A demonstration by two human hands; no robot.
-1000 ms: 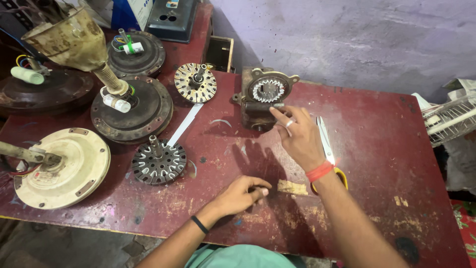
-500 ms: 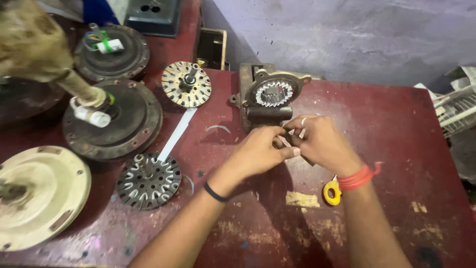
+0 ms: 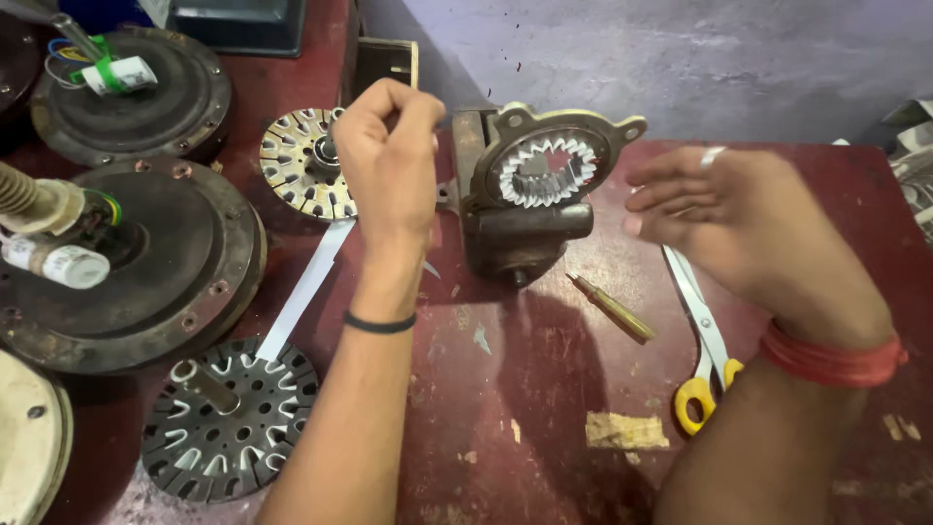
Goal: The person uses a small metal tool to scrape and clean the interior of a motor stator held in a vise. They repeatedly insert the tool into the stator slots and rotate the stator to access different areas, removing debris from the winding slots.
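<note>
Your left hand (image 3: 389,165): raised above the bench, fingers curled into a loose fist with thumb and forefinger pinched together; whether anything small sits in the pinch cannot be told. Black band on its wrist. Your right hand (image 3: 739,228): open, fingers stretched toward the left, grasping nothing; ring on one finger, red thread round the wrist. Between your two hands: a brown metal motor housing (image 3: 530,194), toothed winding ring showing inside its round opening, standing on the red table (image 3: 544,389). Just behind your left hand: a pale slotted stator disc (image 3: 301,165). Below your left forearm: a white strip (image 3: 306,287) running down to a dark slotted stator disc (image 3: 228,418). Farther out on that side: two dark round fan motor bodies (image 3: 185,262), each with a white capacitor and wires. Under your right hand: scissors (image 3: 705,340) with yellow handles, partly covered. Between housing and scissors: a brass-coloured pin (image 3: 610,307) lying flat. Nearer you: a tan scrap (image 3: 627,431).
</note>
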